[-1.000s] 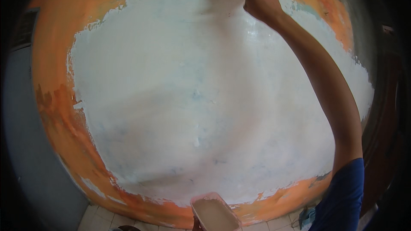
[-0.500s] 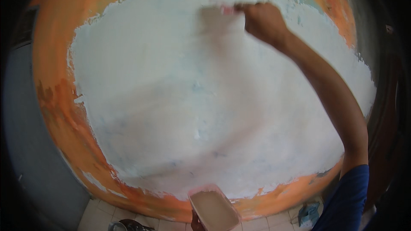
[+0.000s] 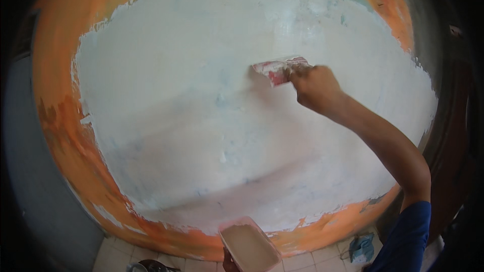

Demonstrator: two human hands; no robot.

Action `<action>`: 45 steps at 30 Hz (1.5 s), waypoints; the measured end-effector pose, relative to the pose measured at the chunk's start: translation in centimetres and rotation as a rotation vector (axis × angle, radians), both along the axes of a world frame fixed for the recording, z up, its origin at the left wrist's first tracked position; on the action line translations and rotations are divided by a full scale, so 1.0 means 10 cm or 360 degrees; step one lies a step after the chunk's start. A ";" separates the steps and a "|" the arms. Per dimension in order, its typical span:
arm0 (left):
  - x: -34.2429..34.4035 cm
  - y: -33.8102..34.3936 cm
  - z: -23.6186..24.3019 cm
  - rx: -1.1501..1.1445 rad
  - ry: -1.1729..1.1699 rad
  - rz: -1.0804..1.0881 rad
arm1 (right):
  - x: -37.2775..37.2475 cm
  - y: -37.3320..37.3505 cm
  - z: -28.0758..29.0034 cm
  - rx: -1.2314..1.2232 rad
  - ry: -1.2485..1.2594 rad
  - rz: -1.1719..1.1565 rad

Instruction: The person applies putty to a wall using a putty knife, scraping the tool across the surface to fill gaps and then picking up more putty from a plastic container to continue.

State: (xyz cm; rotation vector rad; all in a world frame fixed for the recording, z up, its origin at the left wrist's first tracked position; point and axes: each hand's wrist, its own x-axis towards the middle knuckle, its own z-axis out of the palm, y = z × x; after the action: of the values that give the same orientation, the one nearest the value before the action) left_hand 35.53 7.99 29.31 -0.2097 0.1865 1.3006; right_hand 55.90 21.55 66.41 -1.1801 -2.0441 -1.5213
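Observation:
My right hand (image 3: 318, 89) is closed round a putty knife (image 3: 278, 71) with a wide, red blade smeared with white. The blade lies against or very close to the white-coated patch (image 3: 166, 70) of the wall, a little above its middle. Low in the picture, my left hand (image 3: 230, 262) grips the left side of a pinkish rectangular tub (image 3: 275, 252). Pale beige putty (image 3: 247, 246) fills much of the tub. Most of my left hand's fingers are hidden beneath it.
Orange paint (image 3: 60, 85) borders the white patch. A grey door (image 3: 40, 171) stands at the left, a dark surface at the right. On the tiled floor (image 3: 118, 254) lie a dark round pan-like thing (image 3: 151, 266) and a teal object (image 3: 361, 248).
My right hand has brought the putty knife down the wall from near the top of the white patch, and the blade now shows more of its face. The tub stays nearly in place.

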 end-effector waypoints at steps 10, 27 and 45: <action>0.23 -0.06 0.16 0.0315 0.0045 -0.0039 | 0.85 0.52 1.56 0.0835 -0.0017 -0.0149; 0.42 0.01 0.00 0.0729 0.0205 -0.0061 | 1.07 0.38 1.59 0.0705 0.0319 -0.0068; 0.54 -0.03 0.15 0.0077 0.0042 -0.0129 | 0.77 0.34 1.73 0.0699 0.0152 0.0009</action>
State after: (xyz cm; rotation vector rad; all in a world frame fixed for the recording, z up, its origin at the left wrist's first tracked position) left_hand 40.97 7.64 30.81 -0.1426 0.1839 1.2264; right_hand 63.65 24.94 83.75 -1.0445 -1.5406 -1.7548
